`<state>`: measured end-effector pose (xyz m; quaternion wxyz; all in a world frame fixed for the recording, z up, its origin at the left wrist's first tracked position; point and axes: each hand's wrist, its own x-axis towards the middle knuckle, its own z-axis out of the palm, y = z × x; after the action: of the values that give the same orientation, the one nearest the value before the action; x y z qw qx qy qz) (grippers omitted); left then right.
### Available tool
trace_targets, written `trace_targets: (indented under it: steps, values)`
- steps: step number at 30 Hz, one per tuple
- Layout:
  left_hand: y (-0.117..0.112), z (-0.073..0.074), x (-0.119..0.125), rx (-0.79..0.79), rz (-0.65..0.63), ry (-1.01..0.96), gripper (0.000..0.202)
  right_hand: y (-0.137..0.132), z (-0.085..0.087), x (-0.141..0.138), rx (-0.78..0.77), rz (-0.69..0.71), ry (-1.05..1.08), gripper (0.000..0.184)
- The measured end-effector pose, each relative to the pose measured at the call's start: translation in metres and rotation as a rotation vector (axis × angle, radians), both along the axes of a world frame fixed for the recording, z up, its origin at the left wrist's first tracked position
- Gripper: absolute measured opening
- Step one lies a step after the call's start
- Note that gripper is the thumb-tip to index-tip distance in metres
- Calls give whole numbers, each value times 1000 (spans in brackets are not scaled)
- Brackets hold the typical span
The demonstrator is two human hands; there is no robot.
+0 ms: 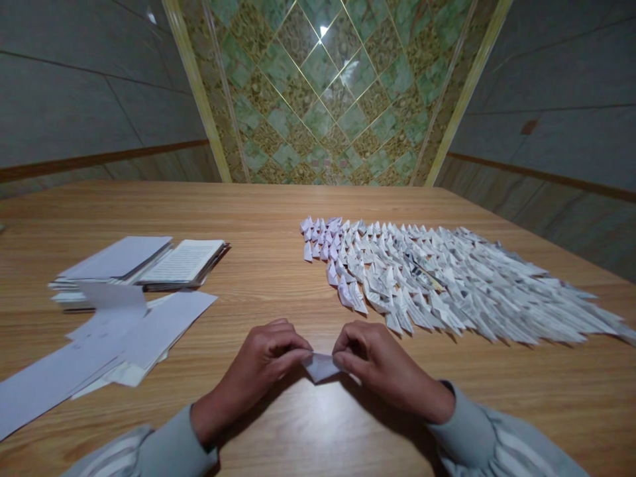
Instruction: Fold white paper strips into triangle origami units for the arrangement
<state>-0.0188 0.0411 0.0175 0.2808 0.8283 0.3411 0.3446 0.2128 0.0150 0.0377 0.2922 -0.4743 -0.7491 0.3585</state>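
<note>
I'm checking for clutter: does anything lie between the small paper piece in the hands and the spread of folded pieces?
Nothing visible does. The left hand and right hand pinch the small paper piece; only bare wooden table separates it from the spread of folded pieces.

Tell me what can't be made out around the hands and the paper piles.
Head view, small paper piece: covered by left hand and right hand; fold shape unclear.
Head view, folded pieces in rows: right end smeared, count untellable.
Head view, loose sheets: cut by left edge.
Head view, open booklet: print too small.
</note>
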Motion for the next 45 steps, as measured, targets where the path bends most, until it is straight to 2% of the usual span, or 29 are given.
trace_targets:
  steps: [5,9,14,18,22,23,25,28,32,37,42,45]
  values:
    - [-3,1,3,-63,-30,-32,20,-1,1,1,-34,84,26,3]
    - [-10,-1,9,-80,-72,-37,20,-5,-3,-5,-42,113,-15,6]
    - [-10,7,7,-171,87,-94,20,-5,-3,-9,35,-49,14,15]
    - [-4,11,1,-251,128,-120,21,-5,-2,-7,82,-52,32,16]
    - [-5,7,2,-315,352,-239,18,-2,-3,-3,122,-158,63,19]
    - [-7,6,5,-318,372,-263,16,-2,-4,-4,141,-194,67,19]
    - [-14,5,11,-322,297,-261,14,-3,-7,-7,197,-242,60,17]
    - [-26,4,23,-373,75,-203,14,-7,-14,-14,321,-236,20,15]
    - [-30,2,29,-506,53,-334,13,-15,-22,-22,403,-111,-28,10]
    - [-28,-1,29,-643,73,-481,17,-19,-17,-25,273,4,59,3]
    - [-28,0,30,-673,39,-548,13,-16,-9,-26,-5,-14,269,21]
    - [-29,-3,29,-646,10,-543,5,-14,-11,-26,-86,-56,342,29]
